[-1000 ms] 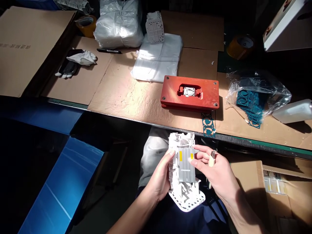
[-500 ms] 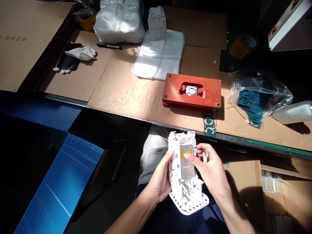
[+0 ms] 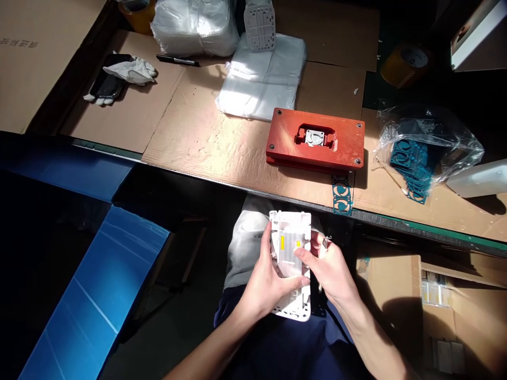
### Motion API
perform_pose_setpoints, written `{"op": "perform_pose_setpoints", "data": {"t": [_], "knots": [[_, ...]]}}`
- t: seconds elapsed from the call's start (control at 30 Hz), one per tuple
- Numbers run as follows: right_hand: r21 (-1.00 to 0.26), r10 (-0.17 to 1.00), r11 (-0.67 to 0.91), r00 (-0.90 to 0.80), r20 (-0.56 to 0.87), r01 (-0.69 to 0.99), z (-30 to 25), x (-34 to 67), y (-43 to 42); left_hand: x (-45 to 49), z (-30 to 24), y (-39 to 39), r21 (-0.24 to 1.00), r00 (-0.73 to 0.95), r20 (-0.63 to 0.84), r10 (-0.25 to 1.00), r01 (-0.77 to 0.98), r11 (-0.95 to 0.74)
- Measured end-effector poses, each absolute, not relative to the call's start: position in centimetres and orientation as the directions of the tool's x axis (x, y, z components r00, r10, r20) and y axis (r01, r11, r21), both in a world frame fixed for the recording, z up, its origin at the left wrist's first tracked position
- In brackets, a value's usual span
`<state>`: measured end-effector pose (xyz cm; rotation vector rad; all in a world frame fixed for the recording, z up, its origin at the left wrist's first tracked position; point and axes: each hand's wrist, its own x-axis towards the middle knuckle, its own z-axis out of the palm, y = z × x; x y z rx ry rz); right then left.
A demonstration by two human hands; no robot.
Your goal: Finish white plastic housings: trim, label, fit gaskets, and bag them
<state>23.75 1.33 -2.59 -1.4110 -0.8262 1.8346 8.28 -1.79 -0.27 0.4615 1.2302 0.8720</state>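
A white plastic housing with slots along its edge is held over my lap, just below the table's front edge. Set into it is a clear panel with two yellow marks. My left hand wraps the housing from the left, its thumb reaching across the lower front. My right hand grips the right side, with the thumb pressed on the panel near the right yellow mark. A small pale, shiny piece shows among the right fingers; its kind cannot be made out.
On the cardboard-covered table lie a red fixture block, a teal cut-out strip, bagged teal pieces and flat plastic bags. Another white housing stands behind. An open carton is at right, a blue panel at left.
The housing has turned and tilted to show its front more squarely, moving slightly left. My left thumb has shifted from its side across the lower front. The right thumb stays on the panel.
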Motion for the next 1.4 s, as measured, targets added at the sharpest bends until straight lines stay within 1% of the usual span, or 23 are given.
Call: {"op": "perform_pose_setpoints", "data": {"t": [0.1,0.2,0.3,0.37,0.5,0.57,0.67,0.77,0.9,1.0,1.13,1.2,1.33,1.4], "knots": [[-0.791,0.757,-0.61,-0.339,-0.559,-0.057,-2.7,24.6,0.9,8.0,-0.9,-2.5,0.711,0.062,-0.649,0.758,-0.305,0.634],[-0.783,0.71,-0.622,-0.413,-0.57,0.01,-2.4,25.2,0.2,7.7,-1.3,-3.0,0.713,0.09,-0.646,0.758,-0.283,0.641],[-0.759,0.699,-0.649,-0.433,-0.57,-0.05,-2.3,25.0,-0.7,7.5,-1.6,-3.8,0.735,0.108,-0.611,0.784,-0.289,0.613],[-0.749,0.701,-0.658,-0.423,-0.574,-0.073,-2.5,24.8,-1.6,7.4,-1.7,-4.3,0.76,0.096,-0.59,0.802,-0.271,0.591],[-0.756,0.718,-0.653,-0.348,-0.603,-0.035,-3.3,24.9,-3.3,7.4,-1.8,-5.2,0.8,0.066,-0.568,0.821,-0.189,0.569],[-0.741,0.699,-0.671,-0.351,-0.623,-0.022,-3.6,25.2,-3.8,7.6,-1.8,-5.4,0.795,0.074,-0.579,0.812,-0.172,0.582],[-0.735,0.692,-0.678,-0.338,-0.638,-0.002,-3.8,25.7,-4.3,7.8,-1.8,-5.6,0.775,0.077,-0.598,0.798,-0.196,0.6],[-0.757,0.697,-0.647,-0.332,-0.635,0.091,-3.8,25.9,-4.7,8.0,-2.1,-5.9,0.766,0.069,-0.608,0.791,-0.209,0.608],[-0.821,0.764,-0.498,-0.307,-0.568,0.28,-3.9,25.8,-5.4,7.9,-2.6,-6.4,0.761,0.081,-0.606,0.791,-0.227,0.607],[-0.827,0.792,-0.438,-0.285,-0.541,0.351,-4.1,25.7,-5.6,7.8,-2.9,-6.5,0.78,0.079,-0.588,0.805,-0.209,0.59],[-0.83,0.787,-0.437,-0.3,-0.539,0.346,-4.4,25.6,-5.1,7.9,-3.0,-6.3,0.788,0.083,-0.574,0.815,-0.214,0.577],[-0.84,0.776,-0.448,-0.333,-0.536,0.308,-4.2,25.8,-4.8,8.0,-2.8,-6.2,0.788,0.082,-0.576,0.814,-0.209,0.579],[-0.831,0.727,-0.515,-0.407,-0.554,0.211,-3.6,26.4,-4.4,8.2,-2.3,-6.3,0.808,0.062,-0.568,0.821,-0.149,0.57],[-0.823,0.714,-0.524,-0.415,-0.564,0.218,-3.5,26.6,-4.4,8.2,-2.2,-6.4,0.823,0.055,-0.556,0.829,-0.103,0.559]]}}
